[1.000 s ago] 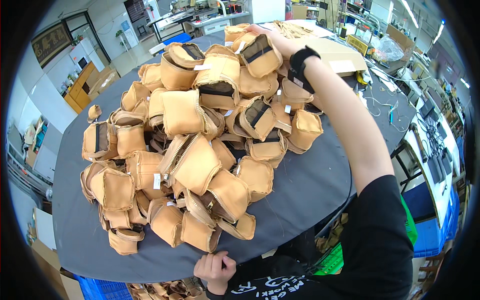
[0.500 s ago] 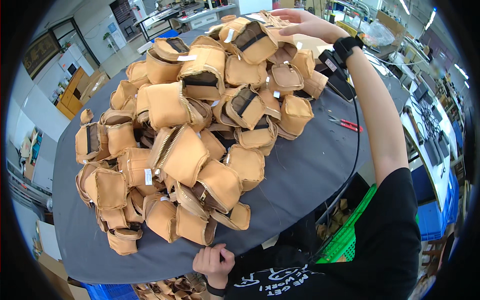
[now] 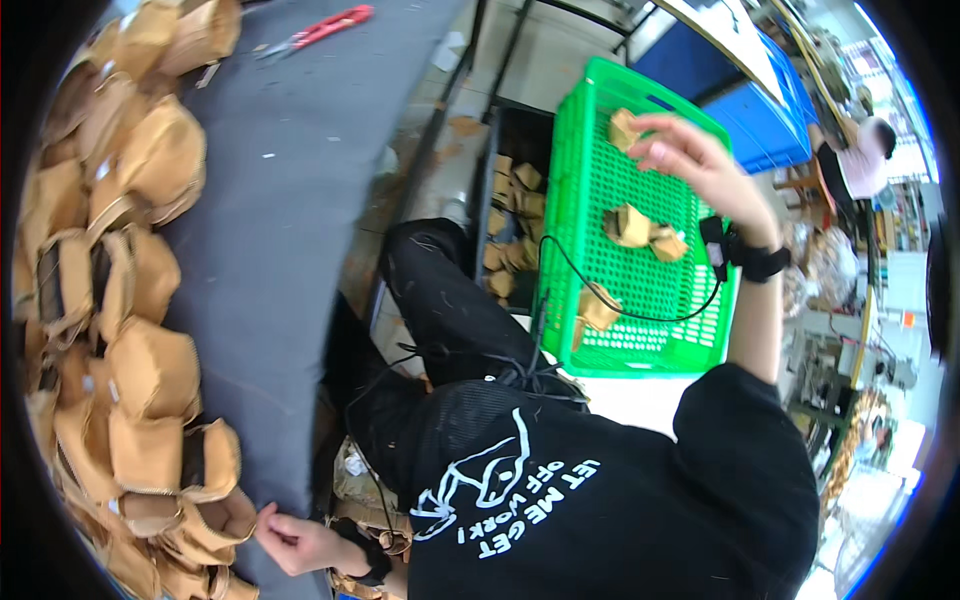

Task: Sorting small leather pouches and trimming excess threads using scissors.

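Note:
My right hand [image 3: 690, 165] is over the green plastic basket [image 3: 570, 150], its fingers stretched out and slightly bent. Just beyond the fingertips lies a small tan pouch [image 3: 623, 130]; whether they touch it I cannot tell. More tan pouches rest in the basket, among them a boxy one [image 3: 632, 226] near the middle and another [image 3: 598, 308] by the near end. My left hand [image 3: 298, 543] has its fingers curled in at the table's near edge, with nothing visible in them. Beside it is an unzipped tan pouch [image 3: 228, 515] at the edge of a large pile.
Piled tan pouches [image 3: 155, 365] cover the left of the dark grey table [image 3: 265, 270]. Red-handled snips [image 3: 320, 30] lie at its far end. A black crate [image 3: 515, 230] of tan pieces stands on the floor left of the basket. A cable [image 3: 610, 305] hangs from my right wrist across the basket.
The view has turned right, from the pouch pile to the basket. My right hand has left the pile's far side and is now over the basket. My left hand stays by the table edge.

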Motion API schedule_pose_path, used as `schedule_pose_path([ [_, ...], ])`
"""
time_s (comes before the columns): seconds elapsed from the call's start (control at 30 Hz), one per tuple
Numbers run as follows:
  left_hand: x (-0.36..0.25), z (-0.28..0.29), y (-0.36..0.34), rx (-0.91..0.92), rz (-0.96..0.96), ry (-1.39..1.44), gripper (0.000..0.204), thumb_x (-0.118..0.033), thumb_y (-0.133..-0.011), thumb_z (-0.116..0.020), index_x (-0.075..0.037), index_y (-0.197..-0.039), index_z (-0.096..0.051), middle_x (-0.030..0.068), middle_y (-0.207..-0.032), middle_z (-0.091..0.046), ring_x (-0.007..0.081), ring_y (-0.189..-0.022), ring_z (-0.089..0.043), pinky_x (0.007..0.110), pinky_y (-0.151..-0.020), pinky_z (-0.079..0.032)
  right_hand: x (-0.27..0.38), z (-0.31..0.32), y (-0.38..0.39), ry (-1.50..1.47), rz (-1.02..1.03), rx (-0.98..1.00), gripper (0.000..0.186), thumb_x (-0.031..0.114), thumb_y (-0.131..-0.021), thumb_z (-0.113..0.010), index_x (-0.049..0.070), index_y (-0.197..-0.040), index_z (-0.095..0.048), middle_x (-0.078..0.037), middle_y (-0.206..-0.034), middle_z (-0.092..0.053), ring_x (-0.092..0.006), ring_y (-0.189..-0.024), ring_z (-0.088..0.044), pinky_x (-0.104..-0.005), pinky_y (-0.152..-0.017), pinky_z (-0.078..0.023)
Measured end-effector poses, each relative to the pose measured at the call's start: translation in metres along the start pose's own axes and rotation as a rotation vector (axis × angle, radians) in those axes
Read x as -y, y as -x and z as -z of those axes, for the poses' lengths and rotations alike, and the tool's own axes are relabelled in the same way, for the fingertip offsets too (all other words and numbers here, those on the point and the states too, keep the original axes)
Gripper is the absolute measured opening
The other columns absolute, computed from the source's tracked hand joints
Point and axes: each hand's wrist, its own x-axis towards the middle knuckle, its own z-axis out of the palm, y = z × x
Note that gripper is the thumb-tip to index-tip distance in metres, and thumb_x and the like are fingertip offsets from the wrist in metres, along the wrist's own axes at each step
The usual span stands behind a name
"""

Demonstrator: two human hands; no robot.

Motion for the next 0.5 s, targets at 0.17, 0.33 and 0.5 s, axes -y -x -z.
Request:
schedule_pose_path([
  [0.17, 0.009, -0.004, 0.013, -0.031, -0.004, -0.07, 0.018, -0.008, -0.086, -0.05, -0.002, -0.075, -0.063, 0.0032, -0.069, -0.06, 0.0152, -0.057, -0.053, 0.026, -0.05, -0.04, -0.22, -0.027, 0.11, 0.292, -0.516, -0.1, 0.068, 0.04, -0.08, -0.064, 0.003, -0.13, -0.038, -0.022, -0.12, -0.05, -0.0286, -0.114, -0.048, -0.0385, -0.093, -0.041],
  [0.33, 0.014, -0.003, 0.013, -0.028, -0.004, -0.117, 0.017, -0.013, -0.086, -0.051, -0.006, -0.078, -0.064, 0.0021, -0.073, -0.063, 0.0172, -0.063, -0.058, 0.028, -0.057, -0.044, -0.319, -0.077, 0.118, 0.213, -0.601, -0.381, 0.102, 0.054, -0.069, -0.068, 0.008, -0.142, -0.014, -0.028, -0.139, -0.027, -0.0403, -0.128, -0.03, -0.0498, -0.103, -0.028],
  [0.5, -0.001, -0.004, 0.012, -0.063, -0.005, -0.104, 0.019, -0.011, -0.087, -0.05, -0.004, -0.075, -0.063, 0.0014, -0.072, -0.062, 0.0164, -0.063, -0.057, 0.027, -0.057, -0.044, -0.328, -0.079, 0.063, 0.579, -1.017, -0.617, 0.113, 0.066, -0.058, -0.067, 0.024, -0.144, -0.007, -0.023, -0.147, -0.004, -0.0414, -0.131, -0.022, -0.0651, -0.096, -0.024],
])
